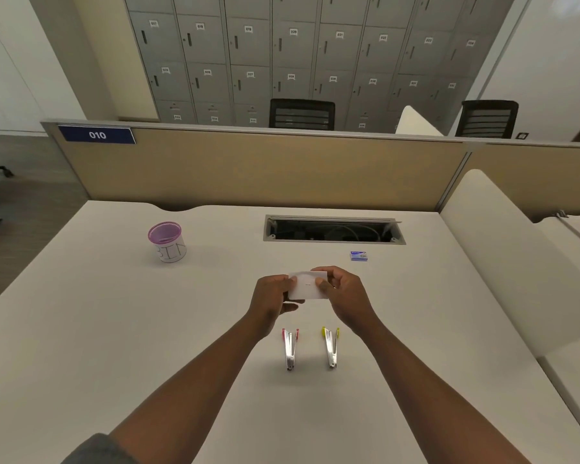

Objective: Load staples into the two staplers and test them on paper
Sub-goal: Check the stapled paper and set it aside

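White rectangular paper (307, 285) is pinched flat between left hand (271, 298) and right hand (342, 293), above two shiny metal staplers (290, 348).

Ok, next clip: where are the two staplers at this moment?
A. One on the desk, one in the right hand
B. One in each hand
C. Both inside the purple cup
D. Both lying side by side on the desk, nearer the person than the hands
D: the red-trimmed stapler and the yellow-trimmed stapler lie untouched on the desk, while the left hand and right hand hold only a small piece of paper.
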`<state>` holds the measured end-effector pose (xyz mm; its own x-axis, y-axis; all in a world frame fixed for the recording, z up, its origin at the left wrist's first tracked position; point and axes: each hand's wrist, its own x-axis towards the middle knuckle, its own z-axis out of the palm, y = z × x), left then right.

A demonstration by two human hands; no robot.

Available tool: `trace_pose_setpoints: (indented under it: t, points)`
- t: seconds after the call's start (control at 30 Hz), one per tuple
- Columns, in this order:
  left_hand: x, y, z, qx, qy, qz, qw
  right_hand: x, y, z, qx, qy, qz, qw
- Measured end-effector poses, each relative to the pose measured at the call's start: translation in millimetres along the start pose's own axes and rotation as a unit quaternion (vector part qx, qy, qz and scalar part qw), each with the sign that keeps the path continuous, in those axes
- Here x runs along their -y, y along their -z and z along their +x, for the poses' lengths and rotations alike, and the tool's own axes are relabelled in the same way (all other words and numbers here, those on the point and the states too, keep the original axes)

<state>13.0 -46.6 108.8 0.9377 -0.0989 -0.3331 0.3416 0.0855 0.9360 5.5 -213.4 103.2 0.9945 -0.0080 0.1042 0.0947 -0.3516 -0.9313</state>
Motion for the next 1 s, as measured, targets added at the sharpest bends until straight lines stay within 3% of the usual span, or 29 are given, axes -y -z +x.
trace_pose_setpoints:
  t: [0.2, 0.37, 0.57, 0.7, 0.83, 1.0]
  points:
    - [0.3, 1.5, -2.3, 0.009, 0.002, 0.021, 1.0, -1.0, 0.3, -2.6, -0.011, -0.008, -0.001, 1.0]
    - [-9.5, 4.0, -5.0, 0.014, 0.08, 0.06, 0.995, -2.6, 4.7, -2.9, -0.034, -0.006, -0.058, 0.998]
    - [-13.0, 10.1, -5.5, 0.042, 0.142, -0.057, 0.987, -6.6, 8.0, -7.8, -0.038, 0.033, -0.052, 0.997]
    - [-8.7, 10.7, -2.4, 0.021, 0.091, -0.094, 0.991, -13.3, 10.2, -8.9, -0.045, 0.026, -0.047, 0.998]
    - [-5.2, 10.3, -3.6, 0.006, -0.014, 0.014, 1.0, -15.4, 12.6, -10.4, -0.031, 0.019, -0.073, 0.997]
    - [0.5, 9.1, -4.2, -0.037, -0.117, 0.13, 0.984, -13.5, 10.6, -7.6, -0.023, 0.007, -0.063, 0.998]
